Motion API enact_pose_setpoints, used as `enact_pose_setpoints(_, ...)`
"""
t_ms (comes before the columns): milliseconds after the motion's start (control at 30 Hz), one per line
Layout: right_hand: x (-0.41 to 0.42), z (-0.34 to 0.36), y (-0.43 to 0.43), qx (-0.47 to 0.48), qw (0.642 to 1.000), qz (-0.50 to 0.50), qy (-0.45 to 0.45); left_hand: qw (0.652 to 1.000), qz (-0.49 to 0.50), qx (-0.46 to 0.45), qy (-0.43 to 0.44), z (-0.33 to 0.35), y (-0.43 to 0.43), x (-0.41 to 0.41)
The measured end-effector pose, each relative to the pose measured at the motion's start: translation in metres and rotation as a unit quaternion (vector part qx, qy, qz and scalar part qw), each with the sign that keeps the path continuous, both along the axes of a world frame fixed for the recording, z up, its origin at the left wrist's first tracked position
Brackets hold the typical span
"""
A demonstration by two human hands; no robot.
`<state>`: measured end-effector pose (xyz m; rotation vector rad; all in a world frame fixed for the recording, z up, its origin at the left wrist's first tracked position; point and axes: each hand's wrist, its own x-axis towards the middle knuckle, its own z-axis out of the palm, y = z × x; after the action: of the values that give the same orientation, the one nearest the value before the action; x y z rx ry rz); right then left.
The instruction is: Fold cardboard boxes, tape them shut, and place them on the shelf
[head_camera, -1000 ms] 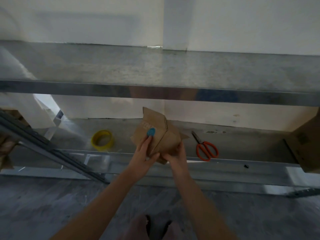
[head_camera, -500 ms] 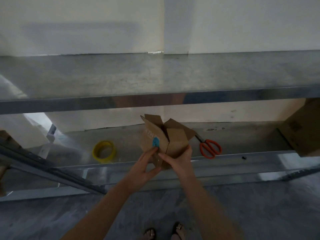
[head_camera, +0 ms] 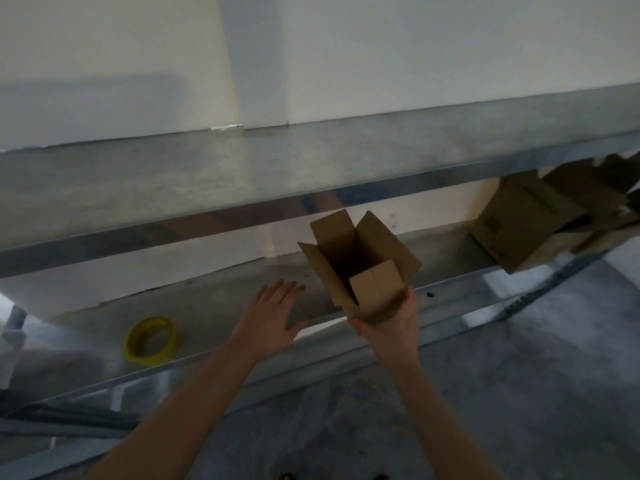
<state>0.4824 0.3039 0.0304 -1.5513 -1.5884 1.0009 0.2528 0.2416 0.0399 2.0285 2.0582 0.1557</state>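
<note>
Box status: small cardboard box [head_camera: 360, 271] is gripped by right hand [head_camera: 391, 327] at its lower near end, with the fingers curled round the base. It is held tilted, clear of the shelf surface, with its mouth up and away. All four top flaps stand open and the inside looks empty.

Judgement: gripping from below leaves the mouth free for folding the flaps and frees the other hand.

Left hand [head_camera: 270, 317] holds nothing. Its fingers are straight and spread, palm down, over the lower shelf [head_camera: 214, 306]. It is just left of the box and not touching it. Yellow tape roll [head_camera: 151, 337] lies flat on that shelf, well left of left hand, near the front lip. It is the probable reach target, since the top is not yet sealed.

Clearances:
- Front edge of the upper shelf [head_camera: 242, 174] runs just above the far flaps, so lifting the box risks a flap catching there.
- Larger cartons [head_camera: 519, 223] crowd the shelf well right of right hand.
- Bare shelf between the tape roll and the box gives room to set the box down.
- The front lip passes below both hands, so any set-down must clear it first.
</note>
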Motion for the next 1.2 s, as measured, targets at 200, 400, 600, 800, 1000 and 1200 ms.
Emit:
enact_pose_setpoints(200, 0.106, 0.001, 0.049, 0.012, 1.0, -0.025, -0.008, 0.999, -0.04, 0.012, 0.017, -0.006, 0.062, 0.098)
enact_pose_setpoints(400, 0.217, 0.006, 0.13, 0.019, 0.999, -0.004, -0.027, 1.0, -0.029, 0.003, 0.008, -0.008, 0.141, 0.22)
enact_pose_setpoints(600, 0.286, 0.0, 0.208, 0.006, 0.999, 0.019, -0.042, 0.954, 0.08, -0.038, -0.285, -0.007, 0.212, 0.344)
enact_pose_setpoints(800, 0.308, -0.029, 0.257, -0.078, 0.995, 0.061, 0.0, 0.88, 0.199, -0.012, -0.43, -0.02, 0.279, 0.402)
enact_pose_setpoints(1000, 0.298, -0.048, 0.286, -0.067, 0.994, -0.064, 0.052, 0.865, 0.264, 0.013, -0.425, -0.048, 0.314, 0.391)
enact_pose_setpoints(1200, 0.28, -0.059, 0.294, -0.134, 0.978, -0.142, 0.074, 0.859, 0.297, 0.01, -0.417, -0.074, 0.324, 0.388)
